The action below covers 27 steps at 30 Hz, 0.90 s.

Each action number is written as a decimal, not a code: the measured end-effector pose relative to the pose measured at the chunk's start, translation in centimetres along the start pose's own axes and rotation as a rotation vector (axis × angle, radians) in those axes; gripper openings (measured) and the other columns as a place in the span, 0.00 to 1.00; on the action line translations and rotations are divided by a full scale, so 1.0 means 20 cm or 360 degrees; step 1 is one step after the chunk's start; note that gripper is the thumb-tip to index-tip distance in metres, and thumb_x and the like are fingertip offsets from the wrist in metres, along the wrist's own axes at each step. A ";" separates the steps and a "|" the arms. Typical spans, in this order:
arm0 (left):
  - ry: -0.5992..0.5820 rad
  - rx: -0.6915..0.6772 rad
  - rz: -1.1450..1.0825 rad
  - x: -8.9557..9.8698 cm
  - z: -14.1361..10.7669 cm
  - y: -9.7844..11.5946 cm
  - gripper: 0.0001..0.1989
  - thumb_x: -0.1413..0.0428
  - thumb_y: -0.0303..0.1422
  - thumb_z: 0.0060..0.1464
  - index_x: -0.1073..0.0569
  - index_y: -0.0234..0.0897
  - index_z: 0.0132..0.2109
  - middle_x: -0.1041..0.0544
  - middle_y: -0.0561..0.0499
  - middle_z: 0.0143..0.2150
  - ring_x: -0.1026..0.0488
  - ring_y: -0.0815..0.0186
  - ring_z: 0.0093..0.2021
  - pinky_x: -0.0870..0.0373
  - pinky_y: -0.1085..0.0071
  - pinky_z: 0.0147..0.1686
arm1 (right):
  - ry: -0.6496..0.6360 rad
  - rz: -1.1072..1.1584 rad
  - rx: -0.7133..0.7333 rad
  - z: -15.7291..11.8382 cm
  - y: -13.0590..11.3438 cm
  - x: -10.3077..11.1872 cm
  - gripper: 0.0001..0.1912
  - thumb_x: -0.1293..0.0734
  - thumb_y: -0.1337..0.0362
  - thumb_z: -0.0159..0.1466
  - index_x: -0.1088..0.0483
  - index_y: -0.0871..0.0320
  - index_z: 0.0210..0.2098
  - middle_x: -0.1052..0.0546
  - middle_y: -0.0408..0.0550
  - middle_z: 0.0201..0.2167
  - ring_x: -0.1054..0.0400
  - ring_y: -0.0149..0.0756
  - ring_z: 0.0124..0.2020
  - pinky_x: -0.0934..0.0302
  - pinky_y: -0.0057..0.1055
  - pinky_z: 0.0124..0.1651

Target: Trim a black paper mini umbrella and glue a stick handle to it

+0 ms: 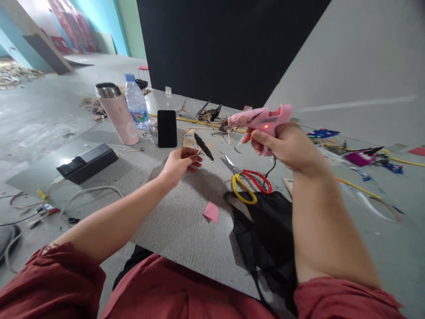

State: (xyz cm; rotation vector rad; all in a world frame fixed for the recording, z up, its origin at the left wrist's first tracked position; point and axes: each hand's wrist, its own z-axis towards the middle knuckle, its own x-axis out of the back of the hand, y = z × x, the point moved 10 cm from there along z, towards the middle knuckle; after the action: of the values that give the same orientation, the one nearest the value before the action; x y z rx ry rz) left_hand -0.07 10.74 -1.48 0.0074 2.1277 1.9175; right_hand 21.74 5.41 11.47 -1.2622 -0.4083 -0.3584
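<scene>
My right hand (pixel 277 141) is wrapped round the handle of a pink hot glue gun (pixel 260 118), whose nozzle points left and whose small red light glows. Pinched in my left hand (pixel 181 164) is a thin stick, with a black leaf-shaped piece (pixel 203 147) at its far end. The glue gun is held apart from that piece, up and to its right. Scissors (pixel 244 176) with one yellow and one red handle lie slightly spread below the gun, partly over black cloth (pixel 265 226). Behind my hands lie more dark pieces on stick bundles (pixel 210 115).
On the left stand a pink tumbler (pixel 117 115) and a water bottle (pixel 137 104), near a black phone (pixel 167 128). A dark box-shaped device (pixel 86 163) lies by white cables. A pink paper scrap (pixel 211 212) is in front. Tape roll (pixel 380 207) and scraps lie right; a black panel (pixel 219 48) rises behind.
</scene>
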 end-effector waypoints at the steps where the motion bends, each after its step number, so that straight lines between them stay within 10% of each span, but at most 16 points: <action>1: 0.0004 0.0012 -0.0007 0.00 0.00 0.00 0.05 0.36 0.25 0.54 0.25 0.33 0.37 0.20 0.48 0.29 0.23 0.69 0.26 0.29 0.75 0.24 | 0.0039 0.0034 0.0027 0.01 0.00 0.02 0.17 0.29 0.49 0.65 0.24 0.57 0.32 0.31 0.44 0.22 0.39 0.29 0.23 0.46 0.31 0.25; 11: -0.0093 0.0085 -0.0111 -0.01 0.02 -0.03 0.05 0.37 0.29 0.57 0.25 0.33 0.35 0.19 0.45 0.32 0.22 0.68 0.28 0.28 0.75 0.23 | 0.0316 0.0832 -0.0273 0.10 0.36 0.16 0.15 0.20 0.59 0.52 0.29 0.55 0.29 0.26 0.45 0.30 0.39 0.29 0.28 0.42 0.30 0.26; 27: -0.0106 0.0101 -0.0126 -0.02 0.01 -0.03 0.04 0.41 0.28 0.61 0.23 0.32 0.38 0.20 0.45 0.32 0.23 0.69 0.28 0.28 0.76 0.23 | 0.0493 0.0178 -0.0886 0.07 0.90 0.23 0.11 0.27 0.62 0.63 0.28 0.57 0.26 0.30 0.43 0.20 0.38 0.27 0.19 0.38 0.22 0.19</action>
State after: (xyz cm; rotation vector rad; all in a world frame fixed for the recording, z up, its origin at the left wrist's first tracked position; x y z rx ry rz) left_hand 0.47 10.72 -1.97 0.0000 2.1119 1.7798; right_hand 34.24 11.41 -1.01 -1.7282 0.0374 -0.5873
